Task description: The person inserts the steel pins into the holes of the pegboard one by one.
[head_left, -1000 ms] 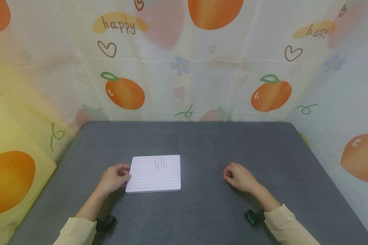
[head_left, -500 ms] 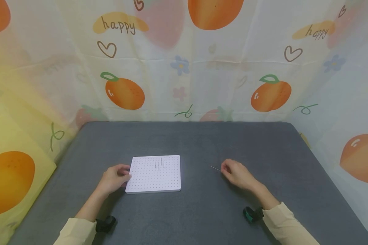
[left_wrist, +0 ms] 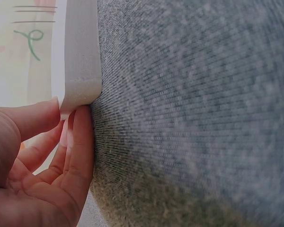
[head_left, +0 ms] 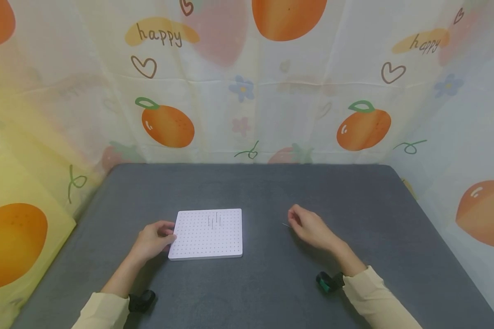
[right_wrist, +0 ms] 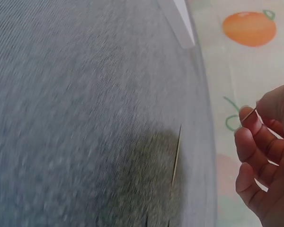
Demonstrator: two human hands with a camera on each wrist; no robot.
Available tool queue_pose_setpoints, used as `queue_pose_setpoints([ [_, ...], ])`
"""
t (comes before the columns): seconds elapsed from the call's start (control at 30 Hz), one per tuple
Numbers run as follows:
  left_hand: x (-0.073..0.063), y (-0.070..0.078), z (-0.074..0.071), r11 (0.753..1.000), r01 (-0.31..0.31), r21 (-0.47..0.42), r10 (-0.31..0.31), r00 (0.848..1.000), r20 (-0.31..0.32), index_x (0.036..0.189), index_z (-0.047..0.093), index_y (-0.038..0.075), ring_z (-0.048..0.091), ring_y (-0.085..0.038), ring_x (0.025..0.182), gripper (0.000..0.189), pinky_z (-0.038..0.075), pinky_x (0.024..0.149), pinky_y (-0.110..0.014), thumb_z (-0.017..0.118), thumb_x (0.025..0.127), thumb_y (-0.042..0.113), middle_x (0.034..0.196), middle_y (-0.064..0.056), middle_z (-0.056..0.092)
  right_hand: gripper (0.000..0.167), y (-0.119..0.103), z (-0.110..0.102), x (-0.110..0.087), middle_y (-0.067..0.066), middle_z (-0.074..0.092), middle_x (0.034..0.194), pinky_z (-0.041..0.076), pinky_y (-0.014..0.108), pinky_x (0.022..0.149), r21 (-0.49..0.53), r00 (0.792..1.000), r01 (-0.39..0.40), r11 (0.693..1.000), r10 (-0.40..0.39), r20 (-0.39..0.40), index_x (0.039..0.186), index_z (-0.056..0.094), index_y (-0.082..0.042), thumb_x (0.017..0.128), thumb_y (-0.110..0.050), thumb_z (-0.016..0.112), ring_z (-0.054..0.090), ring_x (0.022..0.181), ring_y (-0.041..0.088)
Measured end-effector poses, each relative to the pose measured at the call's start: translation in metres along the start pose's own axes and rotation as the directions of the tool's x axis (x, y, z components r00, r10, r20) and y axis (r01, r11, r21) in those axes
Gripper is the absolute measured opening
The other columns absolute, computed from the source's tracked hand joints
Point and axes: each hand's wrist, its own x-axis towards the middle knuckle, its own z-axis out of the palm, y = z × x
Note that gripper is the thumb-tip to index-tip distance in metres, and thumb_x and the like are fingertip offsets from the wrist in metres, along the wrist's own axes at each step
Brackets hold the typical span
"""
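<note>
A white pegboard with rows of small holes lies on the table, and several thin pins stand upright near its far edge. My left hand holds the board's left edge; in the left wrist view the thumb is at the top edge and the fingers against the side. To the right of the board, my right hand is raised above the table. Its thumb and forefinger pinch a thin pin, seen in the right wrist view. Below that hand another thin pin lies on the cloth.
A dark grey cloth covers the table. Tips of two more thin dark pieces show at the bottom of the right wrist view. A fruit-printed curtain hangs behind the table and along its sides.
My right hand has lifted away from the table with a pin and moved left and farther away. It now covers part of the lying pin. My left hand and the pegboard stay put.
</note>
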Motion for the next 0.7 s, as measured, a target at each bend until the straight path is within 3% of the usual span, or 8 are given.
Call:
queue_pose_setpoints([
  [0.3, 0.001, 0.0, 0.001, 1.0, -0.006, -0.004, 0.006, 1.0, -0.004, 0.123, 0.051, -0.001, 0.059, -0.021, 0.078, 0.041, 0.055, 0.067, -0.034, 0.062, 0.085, 0.01, 0.104, -0.019, 0.058, 0.012, -0.011, 0.005, 0.009, -0.002, 0.059, 0.085, 0.05, 0.029, 0.069, 0.117, 1.0, -0.014, 0.993, 0.014, 0.002, 0.093, 0.049, -0.011, 0.085, -0.006, 0.057, 0.062, 0.084, 0.014],
  [0.7, 0.001, 0.0, 0.001, 1.0, -0.002, -0.005, 0.002, 1.0, -0.008, 0.123, 0.051, -0.001, 0.059, -0.02, 0.077, 0.041, 0.055, 0.067, -0.034, 0.062, 0.085, 0.01, 0.102, -0.018, 0.058, 0.014, -0.03, 0.021, 0.021, -0.004, 0.062, 0.084, 0.05, 0.03, 0.073, 0.181, 0.998, 0.0, 0.983, 0.011, -0.059, 0.092, 0.052, -0.015, 0.083, -0.009, 0.062, 0.061, 0.083, 0.011],
])
